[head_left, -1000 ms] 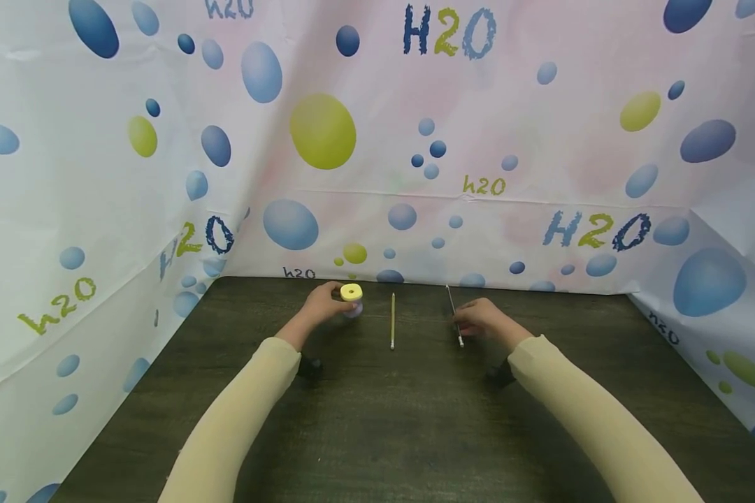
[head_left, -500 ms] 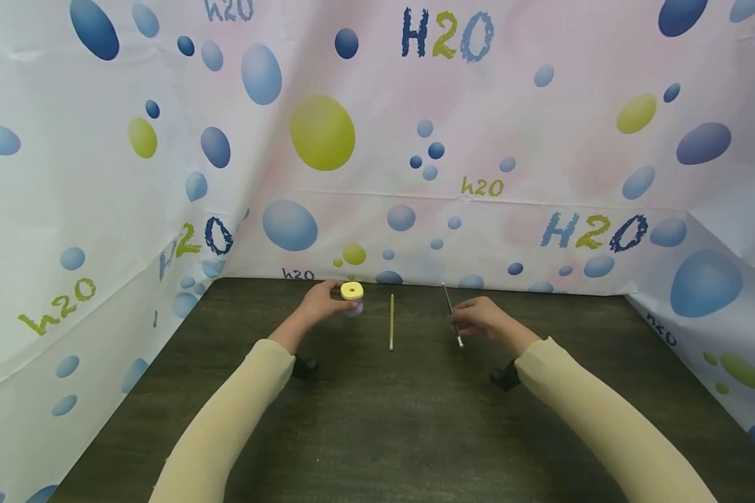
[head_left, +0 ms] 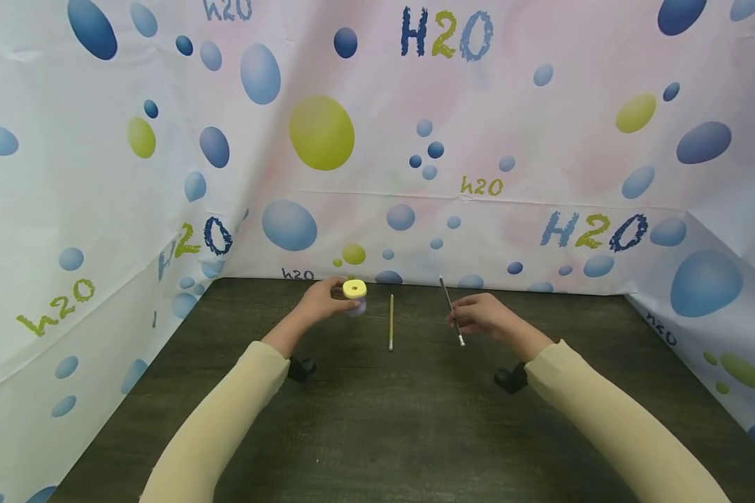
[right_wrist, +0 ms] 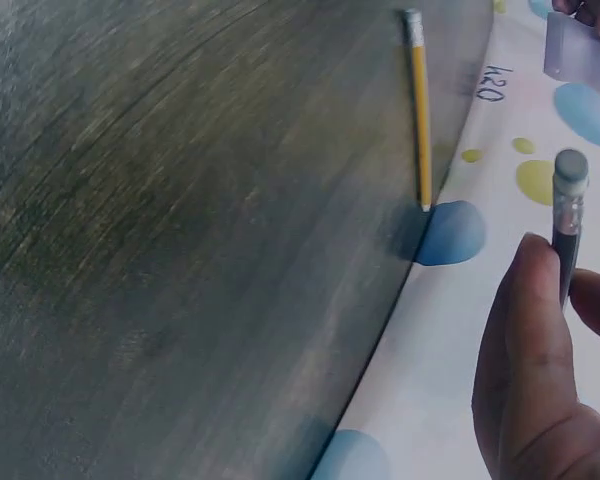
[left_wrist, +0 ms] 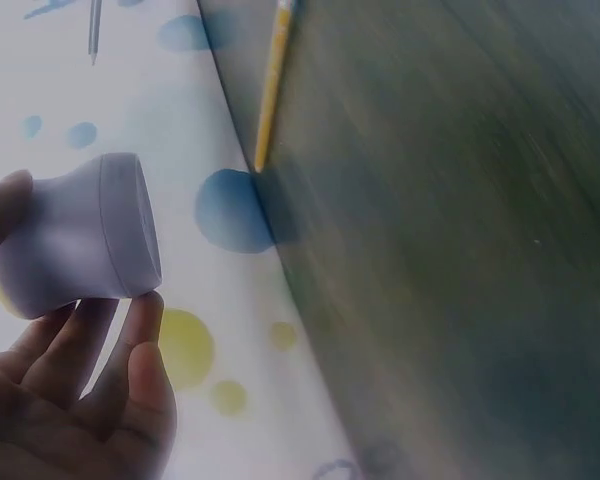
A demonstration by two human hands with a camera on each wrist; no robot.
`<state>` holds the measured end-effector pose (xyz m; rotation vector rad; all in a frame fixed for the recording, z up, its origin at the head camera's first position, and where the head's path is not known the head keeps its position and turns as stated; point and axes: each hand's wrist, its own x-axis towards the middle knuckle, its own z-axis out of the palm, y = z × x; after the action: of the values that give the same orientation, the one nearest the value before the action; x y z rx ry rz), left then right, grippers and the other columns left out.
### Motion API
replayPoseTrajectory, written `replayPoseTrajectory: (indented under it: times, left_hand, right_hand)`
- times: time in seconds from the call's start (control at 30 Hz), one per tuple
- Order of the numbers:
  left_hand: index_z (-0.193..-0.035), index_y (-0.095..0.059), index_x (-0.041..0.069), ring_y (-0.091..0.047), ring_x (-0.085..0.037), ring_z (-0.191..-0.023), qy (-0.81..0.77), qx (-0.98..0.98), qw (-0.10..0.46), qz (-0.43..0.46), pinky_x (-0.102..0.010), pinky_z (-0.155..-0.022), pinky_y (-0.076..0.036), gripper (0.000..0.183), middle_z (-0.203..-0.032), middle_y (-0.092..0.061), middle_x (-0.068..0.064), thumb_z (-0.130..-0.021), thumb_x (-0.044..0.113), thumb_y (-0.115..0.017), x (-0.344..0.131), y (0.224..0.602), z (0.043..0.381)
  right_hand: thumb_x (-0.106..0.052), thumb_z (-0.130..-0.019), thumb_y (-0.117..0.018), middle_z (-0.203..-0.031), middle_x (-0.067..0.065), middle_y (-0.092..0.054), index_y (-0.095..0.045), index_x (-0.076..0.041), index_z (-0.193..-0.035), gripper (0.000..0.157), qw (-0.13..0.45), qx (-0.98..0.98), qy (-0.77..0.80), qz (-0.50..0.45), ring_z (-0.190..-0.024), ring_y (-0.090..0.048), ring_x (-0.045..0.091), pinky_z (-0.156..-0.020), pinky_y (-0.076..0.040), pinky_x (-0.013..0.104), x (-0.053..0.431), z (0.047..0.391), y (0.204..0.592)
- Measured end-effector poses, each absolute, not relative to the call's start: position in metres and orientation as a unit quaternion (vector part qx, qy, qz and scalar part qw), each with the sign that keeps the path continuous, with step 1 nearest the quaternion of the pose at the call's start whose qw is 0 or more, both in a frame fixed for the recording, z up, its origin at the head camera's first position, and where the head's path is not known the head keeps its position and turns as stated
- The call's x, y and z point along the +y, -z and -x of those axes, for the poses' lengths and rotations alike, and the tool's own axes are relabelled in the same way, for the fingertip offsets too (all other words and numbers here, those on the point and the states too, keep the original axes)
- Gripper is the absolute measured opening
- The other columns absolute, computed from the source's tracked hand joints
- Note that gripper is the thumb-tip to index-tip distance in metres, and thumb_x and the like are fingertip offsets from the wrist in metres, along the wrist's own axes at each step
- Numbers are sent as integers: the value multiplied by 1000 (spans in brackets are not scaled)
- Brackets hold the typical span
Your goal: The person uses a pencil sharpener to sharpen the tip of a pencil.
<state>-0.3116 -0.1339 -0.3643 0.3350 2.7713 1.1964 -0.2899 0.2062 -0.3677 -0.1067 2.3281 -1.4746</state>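
Observation:
My left hand [head_left: 322,300] grips a pencil sharpener [head_left: 355,289] with a yellow holed top and a pale lavender body. In the left wrist view, thumb and fingers clasp that sharpener [left_wrist: 70,235] from both sides, its flat base exposed. A dark pencil [head_left: 447,293] is pinched between the thumb and fingers of my right hand [head_left: 483,318], tilted, its eraser end towards me. The right wrist view has the eraser end of this pencil [right_wrist: 570,190] poking out above the fingertips. Between both hands, a yellow pencil [head_left: 391,323] lies on the table.
The dark wooden table [head_left: 377,419] ends at a white backdrop [head_left: 377,175] printed with blue and green spots, which also rises along both sides. Black wrist-camera mounts [head_left: 509,378] sit under the cuffs.
The left hand has raised the sharpener slightly and shifted it right. The right hand has lifted the dark pencil, its far end now higher. The yellow pencil stays put.

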Motion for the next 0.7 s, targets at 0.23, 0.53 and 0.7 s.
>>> replayPoseTrajectory:
  times: [0.23, 0.53, 0.7]
  left_hand:
    - [-150, -45, -3, -57, -41, -133, -402, 907, 47, -112, -52, -107, -51, 67, -144, -57, -25, -96, 26, -72, -134, 359, 303]
    - [-149, -48, 0, -59, -39, -131, -394, 911, 38, -116, -52, -105, -52, 64, -142, -59, -23, -96, 27, -72, -134, 354, 295]
    - [-149, -47, 0, -58, -39, -133, -391, 911, 36, -124, -53, -104, -52, 64, -145, -58, -24, -96, 27, -72, -134, 352, 289]
  right_hand:
    - [-12, -107, -48, -135, 31, -62, -34, 17, -150, 53, 190, 820, 537, 59, -116, -70, 27, -93, -60, 32, 210, 281, 357]
    - [-13, -108, -46, -140, 33, -58, -32, 16, -152, 54, 183, 824, 531, 77, -131, -60, 42, -98, -58, 35, 215, 273, 350]
    - [-14, -107, -48, -132, 30, -65, -33, 16, -151, 55, 175, 822, 535, 89, -124, -66, 35, -95, -59, 36, 219, 269, 349]
